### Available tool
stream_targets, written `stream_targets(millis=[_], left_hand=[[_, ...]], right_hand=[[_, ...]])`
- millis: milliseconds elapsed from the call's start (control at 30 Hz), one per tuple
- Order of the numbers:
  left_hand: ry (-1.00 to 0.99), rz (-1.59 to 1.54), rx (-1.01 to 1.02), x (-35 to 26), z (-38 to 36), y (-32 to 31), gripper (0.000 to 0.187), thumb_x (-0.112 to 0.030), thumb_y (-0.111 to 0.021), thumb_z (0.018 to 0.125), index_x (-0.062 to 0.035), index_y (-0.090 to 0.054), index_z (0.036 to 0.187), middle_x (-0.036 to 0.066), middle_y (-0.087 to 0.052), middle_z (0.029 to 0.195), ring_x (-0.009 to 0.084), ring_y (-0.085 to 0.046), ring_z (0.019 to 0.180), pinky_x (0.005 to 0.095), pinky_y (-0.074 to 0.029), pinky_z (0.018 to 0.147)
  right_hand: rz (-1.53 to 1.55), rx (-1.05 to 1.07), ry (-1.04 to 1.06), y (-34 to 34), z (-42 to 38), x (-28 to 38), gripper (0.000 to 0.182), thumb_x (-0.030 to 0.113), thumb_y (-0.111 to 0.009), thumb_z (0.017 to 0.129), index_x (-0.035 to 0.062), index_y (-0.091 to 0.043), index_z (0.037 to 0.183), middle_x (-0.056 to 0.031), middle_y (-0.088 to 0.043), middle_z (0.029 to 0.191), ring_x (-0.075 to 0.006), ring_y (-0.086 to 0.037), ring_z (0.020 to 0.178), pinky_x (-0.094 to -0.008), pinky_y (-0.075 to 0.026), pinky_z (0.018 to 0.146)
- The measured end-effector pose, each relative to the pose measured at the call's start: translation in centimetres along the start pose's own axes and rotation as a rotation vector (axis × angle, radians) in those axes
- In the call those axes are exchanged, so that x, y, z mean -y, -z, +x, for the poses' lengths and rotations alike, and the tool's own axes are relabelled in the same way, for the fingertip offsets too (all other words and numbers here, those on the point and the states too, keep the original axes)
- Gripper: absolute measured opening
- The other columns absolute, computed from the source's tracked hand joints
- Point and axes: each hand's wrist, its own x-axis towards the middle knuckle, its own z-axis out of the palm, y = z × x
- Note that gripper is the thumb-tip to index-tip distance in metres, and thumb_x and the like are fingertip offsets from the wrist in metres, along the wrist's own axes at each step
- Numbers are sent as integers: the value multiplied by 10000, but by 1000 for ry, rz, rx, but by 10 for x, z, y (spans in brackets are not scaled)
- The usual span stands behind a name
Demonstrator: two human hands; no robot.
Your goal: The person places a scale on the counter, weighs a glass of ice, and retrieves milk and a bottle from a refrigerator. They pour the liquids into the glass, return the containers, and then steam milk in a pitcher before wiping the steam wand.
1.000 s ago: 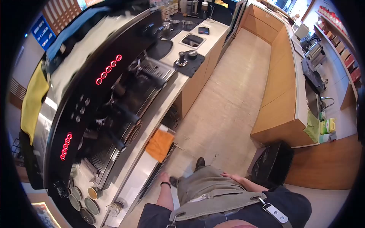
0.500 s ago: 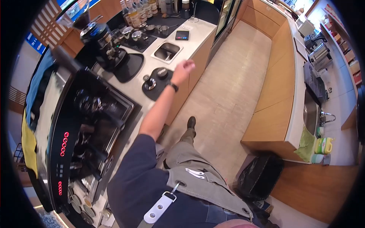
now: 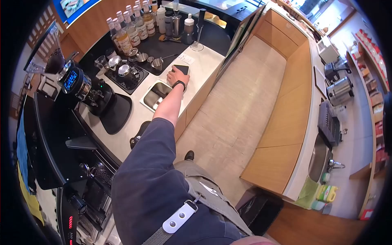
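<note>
My left hand (image 3: pixel 176 76), with a dark watch on its wrist, is at the black scale (image 3: pixel 182 69) on the white counter. Its fingers are closed on the scale's near left edge and hide part of it. A small metal sink insert (image 3: pixel 155 96) lies just below the hand, partly behind my forearm. Beyond the scale is a small white paper label (image 3: pixel 185 59). My right hand does not show.
Metal cups (image 3: pixel 124 71) and syrup bottles (image 3: pixel 123 40) stand behind, left of the hand. A grinder (image 3: pixel 77 85) and a black coffee machine (image 3: pixel 61 143) are at left. A tall-stemmed tool (image 3: pixel 199 34) stands beyond. Cabinets (image 3: pixel 281 118) line the right side.
My left hand has moved from above the counter's edge, near the black mat, to the scale farther up the counter. The view has shifted toward the bottles.
</note>
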Motion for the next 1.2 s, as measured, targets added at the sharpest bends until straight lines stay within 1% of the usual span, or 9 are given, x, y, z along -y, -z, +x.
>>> stream_targets(millis=[233,300,433,500,567,700,900,1067,1200], left_hand=[[-99,-679,-40,13,-81,46,1150,-360,-895,693,30,-257,1566,268,-604,1340,416,-538,1298,488,-408,1131],[-157,-1024,137,17,-161,95,1139,-341,-892,701,43,-254,1563,247,-599,1363,364,-531,1324,459,-412,1137],[-557,-975,325,101,-292,92,1163,-289,-920,699,-18,-234,1598,189,-571,1380,282,-575,1265,394,-463,1083],[-446,-1079,721,145,-367,136,1171,-229,-911,683,-65,-222,1615,181,-573,1386,279,-556,1295,394,-448,1089],[-411,-1021,758,190,-438,169,1175,-208,-886,676,-101,-206,1629,188,-586,1383,307,-557,1283,402,-437,1096],[-228,-722,531,288,-571,222,1142,-236,-874,686,-105,-234,1623,222,-607,1360,351,-568,1258,419,-452,1087],[309,-1017,-32,427,-759,259,1108,-196,-902,728,-38,-238,1601,240,-591,1382,315,-623,1222,396,-474,1090],[666,-553,-557,547,-898,282,1096,-306,-896,707,-49,-297,1588,261,-616,1299,360,-602,1204,439,-475,1055],[982,-410,-783,635,-964,335,1084,-320,-870,704,-20,-299,1575,275,-546,1416,427,-515,1292,482,-433,1104]], right_hand=[[-25,30,200,-20,62,105,803,639,-447,1045,16,-431,1550,-161,-460,1587,-305,-429,1455,-434,-278,1226],[-71,109,326,-35,80,154,778,619,-474,1044,13,-456,1531,-157,-507,1545,-293,-482,1412,-430,-330,1190],[-302,281,543,-67,70,214,644,516,-573,1037,8,-551,1430,-128,-634,1383,-255,-613,1259,-385,-463,1055],[-390,373,564,-84,59,216,523,367,-568,1069,-28,-562,1411,-158,-640,1367,-261,-630,1228,-379,-488,1041],[-445,549,622,-91,38,190,461,316,-575,1065,-19,-588,1382,-128,-651,1323,-205,-628,1185,-359,-513,991],[-693,715,375,-83,85,95,405,278,-597,1046,11,-617,1350,-108,-678,1258,-144,-651,1043,-326,-536,901],[-1390,1050,328,-128,-1,-32,488,334,-641,1035,0,-584,1386,-114,-699,1258,-224,-678,1083,-369,-531,945],[-1403,1407,549,-208,-94,-125,411,283,-634,1044,-20,-633,1322,-106,-726,1188,-179,-672,1042,-313,-524,932],[-1373,1623,819,-304,-253,-217,369,228,-676,1012,-28,-655,1276,-125,-728,1157,-191,-681,1044,-320,-519,950]])
